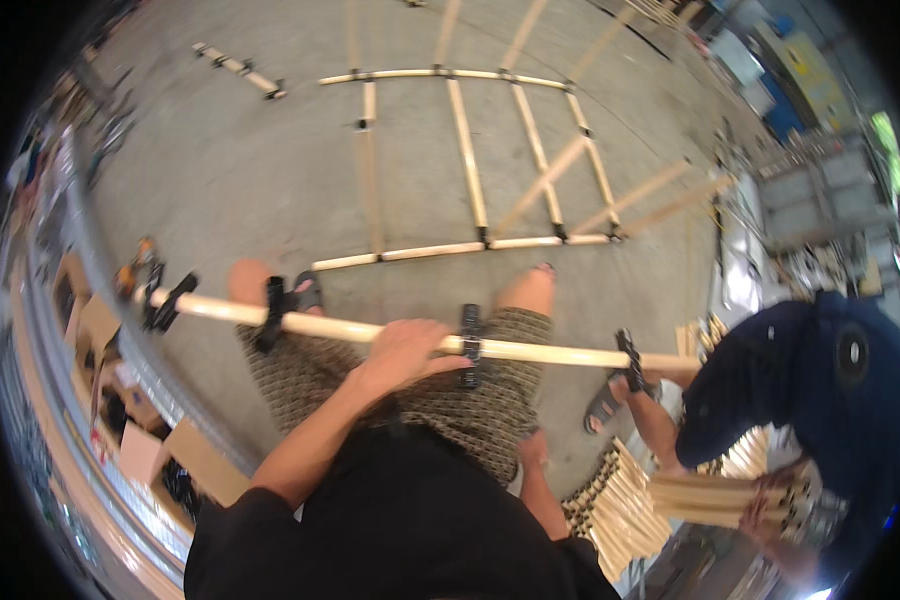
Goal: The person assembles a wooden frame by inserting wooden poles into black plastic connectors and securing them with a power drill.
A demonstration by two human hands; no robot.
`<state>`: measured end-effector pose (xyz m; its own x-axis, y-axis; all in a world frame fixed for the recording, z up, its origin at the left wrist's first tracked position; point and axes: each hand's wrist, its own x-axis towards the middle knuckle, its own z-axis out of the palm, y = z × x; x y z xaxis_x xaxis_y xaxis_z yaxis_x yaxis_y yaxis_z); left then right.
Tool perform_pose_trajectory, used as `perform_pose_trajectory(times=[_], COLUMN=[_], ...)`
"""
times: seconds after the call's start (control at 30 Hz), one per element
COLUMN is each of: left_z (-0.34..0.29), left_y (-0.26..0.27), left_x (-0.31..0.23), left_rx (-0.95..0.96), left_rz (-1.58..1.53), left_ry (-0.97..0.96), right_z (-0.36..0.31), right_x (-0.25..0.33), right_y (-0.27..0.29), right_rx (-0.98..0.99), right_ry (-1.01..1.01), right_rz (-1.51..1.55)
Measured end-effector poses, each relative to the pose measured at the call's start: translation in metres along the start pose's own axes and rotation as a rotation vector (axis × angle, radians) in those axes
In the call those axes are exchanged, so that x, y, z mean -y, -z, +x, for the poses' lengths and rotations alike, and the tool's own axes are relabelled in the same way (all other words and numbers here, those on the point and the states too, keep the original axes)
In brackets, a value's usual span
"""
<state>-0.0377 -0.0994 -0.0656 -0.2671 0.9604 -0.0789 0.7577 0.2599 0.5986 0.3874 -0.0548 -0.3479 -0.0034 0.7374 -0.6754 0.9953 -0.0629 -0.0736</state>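
Pale tube (345,328) with black clamp fittings spaced along it, lying crosswise over the wearer's thighs; whether it rests on the patterned shorts (450,420) or hangs just above cannot be told. Left hand (405,352) closed over the tube near its middle, just beside one black fitting (471,346); a grip there probably steadies both long ends. Right hand (534,450) low beside the right thigh, well apart from the left and off the tube; its fingers too unclear to say whether they hold anything. The tube's right end reaches near a co-worker (805,375) in dark blue, bent over, hands on a bundle of tubes (700,493). Next to that, a pile of similar tubes (625,515), ends roughly aligned, perhaps for easy picking. To the left, open cardboard boxes (205,460); the nearest contains dark items, perhaps fittings. Ahead on the concrete floor (270,170), a ladder-like tube frame (467,155) lies beyond the knees, some tubes angling up from it.
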Motion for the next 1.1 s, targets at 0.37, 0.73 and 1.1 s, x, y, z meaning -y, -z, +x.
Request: perform_pose_trajectory(times=[0.37, 0.73, 1.1], left_z=[0.021, 0.027, 0.02], left_y=[0.031, 0.03, 0.023], left_x=[-0.026, -0.026, -0.02], left_rx=[0.08, 0.212, 0.177], left_rz=[-0.045, 0.098, 0.023], left_ry=[0.137, 0.307, 0.327], right_z=[0.017, 0.021, 0.044], right_x=[0.034, 0.038, 0.008], right_y=[0.049, 0.047, 0.109], right_rx=[0.114, 0.165, 0.061], right_ry=[-0.028, -0.007, -0.018], right_rz=[0.091, -0.052, -0.12])
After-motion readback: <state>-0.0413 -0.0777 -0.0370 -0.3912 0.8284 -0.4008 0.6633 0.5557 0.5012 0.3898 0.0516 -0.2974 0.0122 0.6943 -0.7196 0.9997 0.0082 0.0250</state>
